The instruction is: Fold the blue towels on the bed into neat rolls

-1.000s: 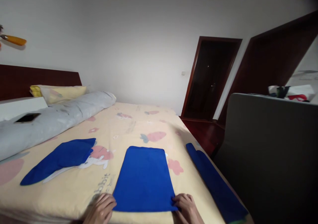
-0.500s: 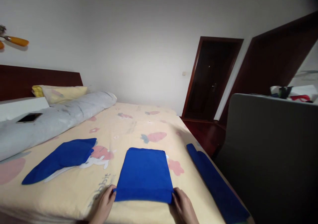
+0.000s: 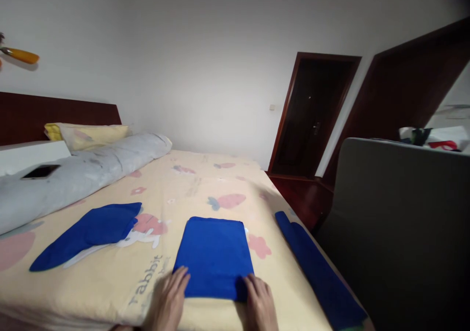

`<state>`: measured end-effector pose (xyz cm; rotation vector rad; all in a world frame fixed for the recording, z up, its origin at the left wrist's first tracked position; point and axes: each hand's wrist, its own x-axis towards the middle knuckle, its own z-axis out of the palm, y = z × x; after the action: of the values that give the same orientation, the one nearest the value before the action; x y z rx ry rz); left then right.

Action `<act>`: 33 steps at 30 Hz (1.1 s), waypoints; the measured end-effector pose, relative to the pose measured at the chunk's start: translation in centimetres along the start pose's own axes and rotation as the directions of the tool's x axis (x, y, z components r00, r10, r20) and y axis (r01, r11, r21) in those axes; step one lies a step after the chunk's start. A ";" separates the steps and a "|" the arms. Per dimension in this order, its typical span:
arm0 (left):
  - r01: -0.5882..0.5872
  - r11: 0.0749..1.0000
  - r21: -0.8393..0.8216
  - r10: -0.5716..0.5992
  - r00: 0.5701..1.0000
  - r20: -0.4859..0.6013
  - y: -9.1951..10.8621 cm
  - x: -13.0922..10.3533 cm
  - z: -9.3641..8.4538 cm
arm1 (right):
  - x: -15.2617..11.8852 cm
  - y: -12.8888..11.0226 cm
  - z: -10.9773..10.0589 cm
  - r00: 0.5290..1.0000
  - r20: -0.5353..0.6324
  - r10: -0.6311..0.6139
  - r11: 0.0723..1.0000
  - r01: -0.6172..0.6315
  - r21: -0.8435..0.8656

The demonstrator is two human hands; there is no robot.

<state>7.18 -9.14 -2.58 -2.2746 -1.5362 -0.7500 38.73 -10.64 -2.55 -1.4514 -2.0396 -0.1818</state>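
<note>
A blue cloth (image 3: 215, 252), folded into a near-rectangle, lies flat on the patterned bedsheet (image 3: 205, 184). My left hand (image 3: 174, 292) rests at its lower left corner, fingers bent over the edge. At the lower right corner, my right hand (image 3: 259, 296) touches the cloth with its fingers close together. Whether either hand pinches the fabric is hard to tell. Another blue cloth (image 3: 91, 233) lies loosely to the left, and a long, narrow blue one (image 3: 319, 272) stretches along the bed's right edge.
A grey rolled bedding bundle (image 3: 106, 167) crosses the left side with a phone (image 3: 41, 172) on it. Behind are a yellow pillow (image 3: 95, 137) and the headboard (image 3: 58, 115). A dark grey panel (image 3: 396, 223) stands beyond the bed's right edge.
Both hands have moved inward from the cloth's lower corners and now lie over its edges. The raised strip along the near edge looks flatter. The view has shifted slightly.
</note>
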 end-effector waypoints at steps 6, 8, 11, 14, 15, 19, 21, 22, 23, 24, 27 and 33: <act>-0.271 0.956 -0.110 0.283 0.953 0.110 5.9 0.9 0.8 | 0.9 -5.3 2.5 0.942 0.193 -0.276 0.960 0.262 0.096; -0.245 0.963 -0.111 0.260 0.953 0.158 5.1 0.8 0.0 | 0.7 -4.9 2.2 0.939 0.192 -0.285 0.958 0.277 0.068; -0.161 0.983 -0.093 0.178 0.959 0.222 1.8 0.3 -1.7 | -0.2 -2.5 0.6 0.961 0.192 -0.200 0.979 0.202 0.009; -0.104 0.992 -0.079 0.121 0.959 0.258 -1.5 -0.4 -3.2 | -1.1 0.2 -1.2 0.969 0.231 -0.082 0.996 0.087 -0.009; -0.110 0.991 -0.074 0.125 0.959 0.255 -2.4 -0.5 -3.6 | -1.3 0.9 -1.7 0.967 0.249 -0.057 0.998 0.061 -0.006; -0.239 0.971 -0.032 0.241 0.961 0.138 -4.4 -0.5 -4.6 | -1.5 3.1 -2.7 0.958 0.283 -0.045 0.999 0.042 0.017; -0.323 0.946 -0.012 0.323 0.944 0.063 -4.6 -0.4 -4.9 | -1.2 3.8 -2.8 0.966 0.241 -0.096 0.995 0.098 0.004; -0.363 0.932 -0.009 0.363 0.931 0.039 -4.7 -0.3 -5.0 | -1.1 4.0 -2.9 0.969 0.209 -0.132 0.990 0.138 -0.012; -0.396 0.918 -0.009 0.396 0.918 0.026 -4.7 -0.3 -5.0 | -0.9 4.1 -3.0 0.969 0.179 -0.171 0.983 0.179 -0.031; -0.418 0.908 -0.014 0.418 0.908 0.023 -4.7 -0.2 -5.0 | -0.8 4.2 -3.2 0.965 0.159 -0.211 0.974 0.221 -0.048; -0.405 0.913 -0.053 0.407 0.913 0.040 -4.6 0.1 -5.0 | -0.5 3.9 -3.5 0.948 0.156 -0.279 0.956 0.289 -0.044; -0.260 0.949 -0.180 0.277 0.958 0.077 -3.6 1.4 -5.1 | 0.0 2.9 -3.6 0.982 0.115 -0.153 0.979 0.135 0.150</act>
<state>2.95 -9.34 2.24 -2.6141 -1.2044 -0.7198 42.74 -11.15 -0.29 -1.2564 -2.2133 -0.0042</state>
